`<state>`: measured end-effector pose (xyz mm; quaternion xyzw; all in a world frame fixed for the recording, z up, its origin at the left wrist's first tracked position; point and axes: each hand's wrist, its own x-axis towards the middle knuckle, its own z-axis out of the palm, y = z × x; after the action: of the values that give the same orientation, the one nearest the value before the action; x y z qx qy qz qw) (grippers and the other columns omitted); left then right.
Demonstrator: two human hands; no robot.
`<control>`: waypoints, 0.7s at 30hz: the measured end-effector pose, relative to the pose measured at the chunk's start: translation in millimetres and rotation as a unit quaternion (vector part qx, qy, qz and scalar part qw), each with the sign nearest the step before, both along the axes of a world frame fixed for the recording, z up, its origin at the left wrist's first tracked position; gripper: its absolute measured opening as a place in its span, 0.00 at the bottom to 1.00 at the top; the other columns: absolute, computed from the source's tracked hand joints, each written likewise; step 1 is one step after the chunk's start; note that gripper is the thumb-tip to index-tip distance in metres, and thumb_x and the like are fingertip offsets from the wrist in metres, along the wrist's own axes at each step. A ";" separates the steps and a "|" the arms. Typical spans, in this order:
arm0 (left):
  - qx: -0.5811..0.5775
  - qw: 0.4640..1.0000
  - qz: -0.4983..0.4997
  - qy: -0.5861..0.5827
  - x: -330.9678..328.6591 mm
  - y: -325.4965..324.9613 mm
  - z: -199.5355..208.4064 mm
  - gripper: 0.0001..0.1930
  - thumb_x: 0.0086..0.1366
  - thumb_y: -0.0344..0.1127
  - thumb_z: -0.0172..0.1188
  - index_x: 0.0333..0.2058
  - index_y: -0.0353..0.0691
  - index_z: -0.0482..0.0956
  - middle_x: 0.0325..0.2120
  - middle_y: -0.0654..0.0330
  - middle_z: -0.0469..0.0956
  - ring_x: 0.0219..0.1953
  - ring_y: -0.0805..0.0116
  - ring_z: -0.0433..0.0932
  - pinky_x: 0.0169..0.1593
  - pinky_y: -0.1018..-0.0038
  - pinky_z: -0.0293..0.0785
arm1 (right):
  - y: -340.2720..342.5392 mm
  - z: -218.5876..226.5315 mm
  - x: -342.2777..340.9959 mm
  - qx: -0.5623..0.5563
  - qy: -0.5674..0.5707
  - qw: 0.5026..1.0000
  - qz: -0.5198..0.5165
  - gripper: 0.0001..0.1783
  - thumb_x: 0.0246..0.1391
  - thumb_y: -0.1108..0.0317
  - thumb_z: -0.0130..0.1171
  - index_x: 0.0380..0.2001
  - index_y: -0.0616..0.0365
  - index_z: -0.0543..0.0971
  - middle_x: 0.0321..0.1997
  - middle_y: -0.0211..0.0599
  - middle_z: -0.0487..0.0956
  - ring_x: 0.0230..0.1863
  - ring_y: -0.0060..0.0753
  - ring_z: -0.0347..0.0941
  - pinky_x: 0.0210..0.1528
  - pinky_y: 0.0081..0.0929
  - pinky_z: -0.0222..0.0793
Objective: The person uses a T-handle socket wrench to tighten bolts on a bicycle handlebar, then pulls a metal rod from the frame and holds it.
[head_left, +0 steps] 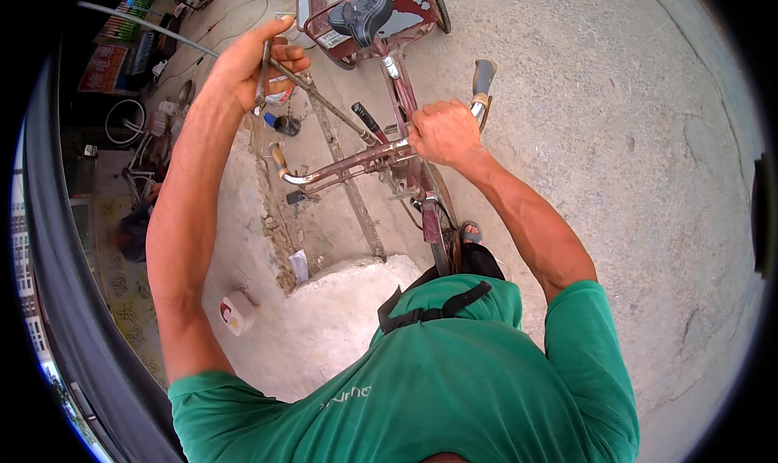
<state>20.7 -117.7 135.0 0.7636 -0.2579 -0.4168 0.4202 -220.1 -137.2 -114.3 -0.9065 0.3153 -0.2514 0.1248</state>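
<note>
My left hand (245,64) is raised at the upper left, its fingers loosely curled about the crosspiece of a T-shaped metal bar (331,109). The bar's long shank slants down to the middle of a tricycle's rusty handlebar (332,169). How its far end meets the handlebar is too small to tell. My right hand (446,132) is closed round the handlebar, right of its middle. Beyond that hand a worn grey grip (484,75) points forward; a brown grip (278,160) ends the left side. The front wheel (442,256) stands close before my body.
Behind the handlebar are the tricycle's black saddle (362,17) and red cargo bed (405,21). A dark cup-like object (287,125) and a white jug (237,313) are on the ground at left. Bicycle parts (142,167) crowd the far left, near another person's dark clothing (134,234).
</note>
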 end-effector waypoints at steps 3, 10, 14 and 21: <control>0.007 0.998 -0.046 -0.052 1.5 0.1 -2.3 0.12 0.73 0.40 0.65 0.33 0.43 0.72 0.23 0.66 0.75 0.26 0.72 0.76 0.35 0.71 0.77 | 0.6 -2.1 0.7 -0.007 -0.004 1.000 0.001 0.12 0.51 0.60 0.61 0.22 0.54 0.84 0.26 0.40 0.84 0.32 0.44 0.83 0.41 0.43 0.74; 0.003 0.973 -0.178 -0.144 -3.0 -0.9 -1.7 0.11 0.71 0.37 0.65 0.38 0.39 0.72 0.22 0.68 0.68 0.26 0.76 0.73 0.29 0.74 0.69 | 2.8 -1.5 -1.4 -0.009 -0.018 1.000 0.002 0.10 0.50 0.61 0.62 0.21 0.55 0.82 0.24 0.40 0.82 0.32 0.46 0.82 0.39 0.46 0.74; 0.010 0.945 -0.288 -0.152 7.4 -4.4 3.4 0.15 0.71 0.36 0.65 0.46 0.32 0.72 0.23 0.67 0.68 0.27 0.77 0.72 0.29 0.74 0.67 | 3.5 0.8 -2.7 -0.002 0.009 1.000 -0.006 0.11 0.50 0.60 0.61 0.22 0.53 0.84 0.26 0.38 0.84 0.33 0.43 0.83 0.42 0.43 0.73; 0.000 0.950 -0.291 -0.113 16.1 -4.2 -1.4 0.21 0.71 0.42 0.66 0.52 0.33 0.73 0.31 0.63 0.75 0.34 0.74 0.78 0.39 0.72 0.77 | 2.3 2.7 -2.0 -0.008 -0.015 1.000 0.002 0.11 0.51 0.61 0.62 0.20 0.55 0.82 0.24 0.39 0.82 0.31 0.46 0.81 0.40 0.45 0.74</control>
<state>36.8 -121.9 133.6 0.6973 -0.5151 -0.4319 0.2490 -222.0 -134.9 -111.6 -0.9042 0.3092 -0.2676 0.1229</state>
